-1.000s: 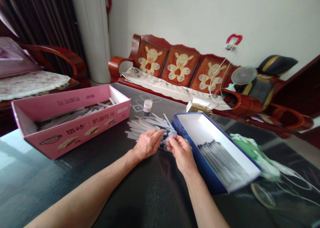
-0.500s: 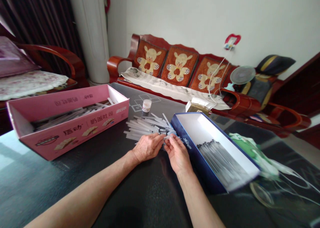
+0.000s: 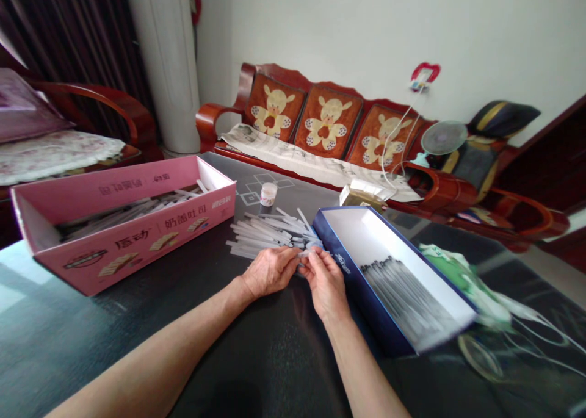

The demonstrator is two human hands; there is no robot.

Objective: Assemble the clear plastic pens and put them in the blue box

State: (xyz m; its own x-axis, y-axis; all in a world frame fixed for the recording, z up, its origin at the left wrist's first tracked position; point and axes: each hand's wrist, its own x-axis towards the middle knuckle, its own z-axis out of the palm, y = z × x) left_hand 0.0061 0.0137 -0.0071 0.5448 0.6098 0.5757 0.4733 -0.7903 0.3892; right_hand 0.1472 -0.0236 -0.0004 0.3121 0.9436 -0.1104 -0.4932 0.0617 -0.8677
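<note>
Long cardboard box point(image 3: 123, 238) on the left end of the table point(image 3: 137, 345), plastic sticks point(image 3: 137, 213) inside. Second box point(image 3: 366, 247) off to the right, more sticks point(image 3: 403, 299) lying in it. Loose pile of sticks point(image 3: 260, 232) between the two, small jar point(image 3: 269, 193) just behind. Wooden sofa point(image 3: 327, 122) behind the table, newspaper point(image 3: 311, 158) along the seat, fan point(image 3: 444, 138) toward the right end.

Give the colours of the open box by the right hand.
The open box is dark blue outside and white inside; the head view shows it best.

Soft, even daylight, pale glare on the tabletop point(image 3: 27, 271), warped wide-angle edges
</note>
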